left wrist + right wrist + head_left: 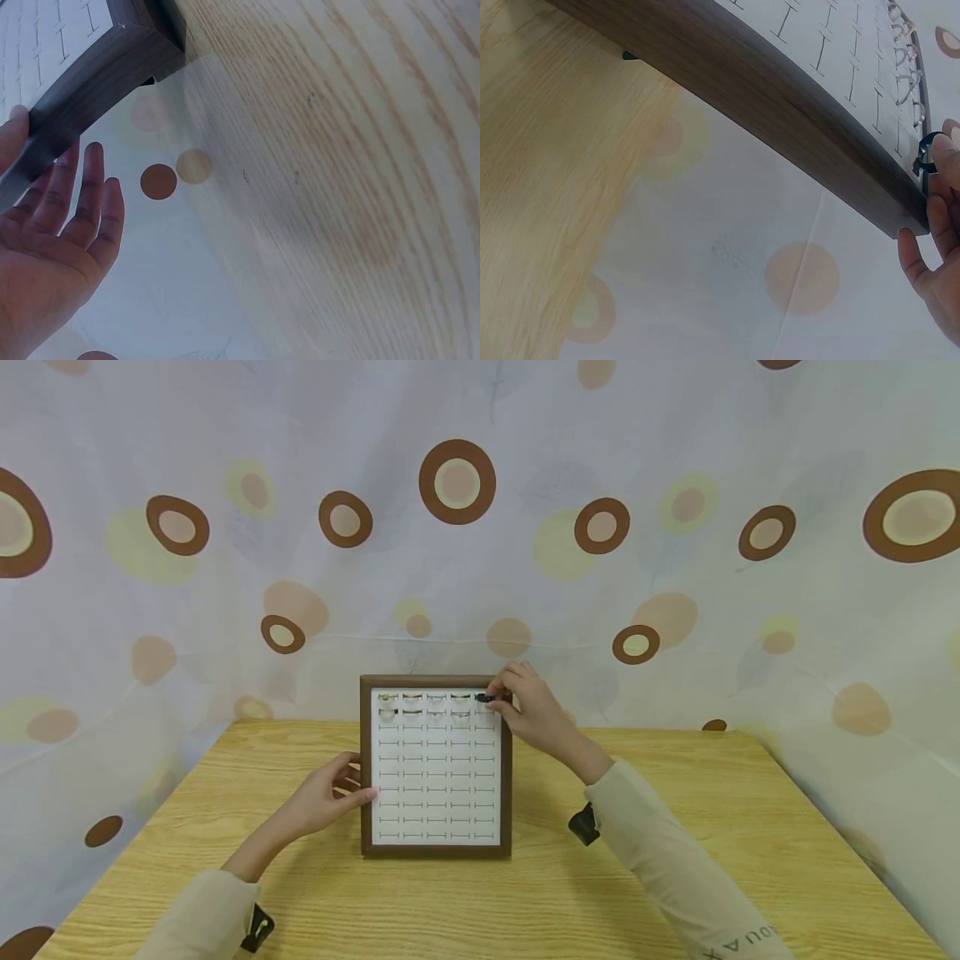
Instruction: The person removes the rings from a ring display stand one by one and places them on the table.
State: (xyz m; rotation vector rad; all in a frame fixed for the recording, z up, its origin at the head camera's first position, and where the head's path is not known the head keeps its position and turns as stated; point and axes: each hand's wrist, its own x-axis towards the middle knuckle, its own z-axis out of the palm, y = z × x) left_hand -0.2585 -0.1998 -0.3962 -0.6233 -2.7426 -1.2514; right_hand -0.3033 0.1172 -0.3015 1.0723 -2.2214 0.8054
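Head view: left fingers (341, 765) grip the frame (437, 851), right fingers (508, 680) pinch a dark ring (482, 697) (top right).

patterned cloth (510, 568) hangs behind wooden table (750, 802).

Pale backdrop (480, 581) with brown circles behind wood-grain table (750, 818)

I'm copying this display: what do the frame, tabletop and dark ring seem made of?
Frame: probably wood or veneer, matte-looking brown, with streaks along its side.
Tabletop: wood or printed laminate, smooth-looking, with wavy grain.
Dark ring: metal or plastic; its smooth dark look leaves that open.
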